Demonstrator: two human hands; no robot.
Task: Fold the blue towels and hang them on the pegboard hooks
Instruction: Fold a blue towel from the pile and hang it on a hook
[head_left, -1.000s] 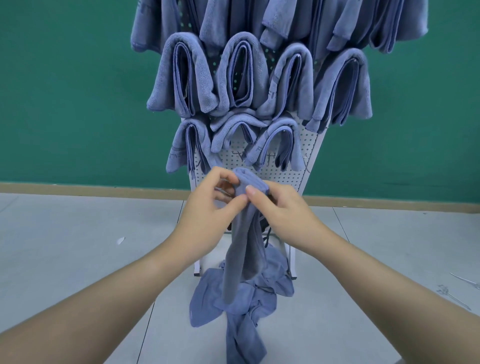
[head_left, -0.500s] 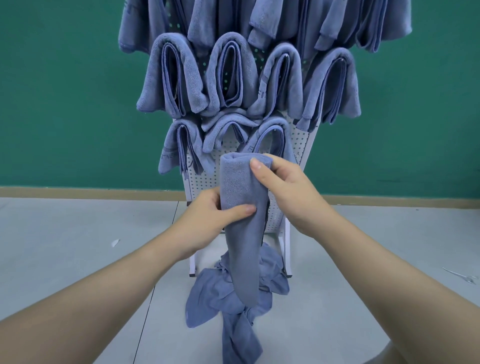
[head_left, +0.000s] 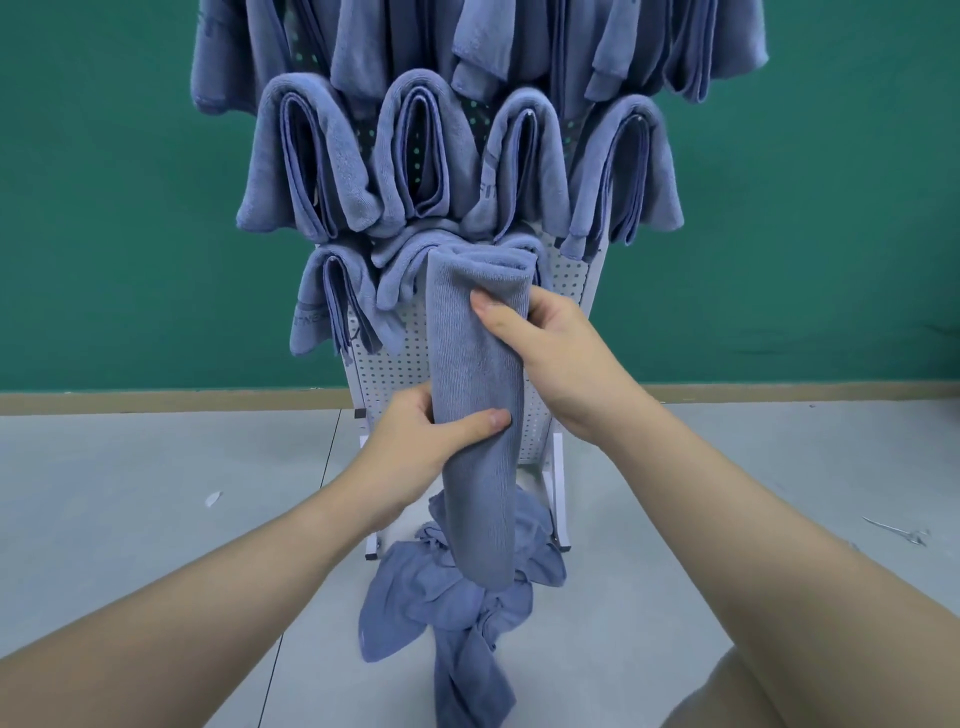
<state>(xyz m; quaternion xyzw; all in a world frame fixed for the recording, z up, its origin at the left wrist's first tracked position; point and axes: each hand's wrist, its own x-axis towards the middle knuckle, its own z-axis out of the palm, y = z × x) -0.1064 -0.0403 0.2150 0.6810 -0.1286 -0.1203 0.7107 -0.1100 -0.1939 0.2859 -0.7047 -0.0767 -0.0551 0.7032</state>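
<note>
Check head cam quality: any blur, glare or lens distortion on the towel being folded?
Head view: folded towel sharp, ribbing visible, both hands' grip crisp; lighting soft and even, no glare, only faint shadows; wide-angle bend shows in the pegboard edges splaying outward and the forearms ballooning near the bottom corners.

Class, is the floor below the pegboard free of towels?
No: a heap of blue towels lies on the floor at the pegboard's foot.

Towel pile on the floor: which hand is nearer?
Left. The left hand grips the folded towel low down, just above the towel pile. The right hand holds the same towel near its top, farther up.
</note>
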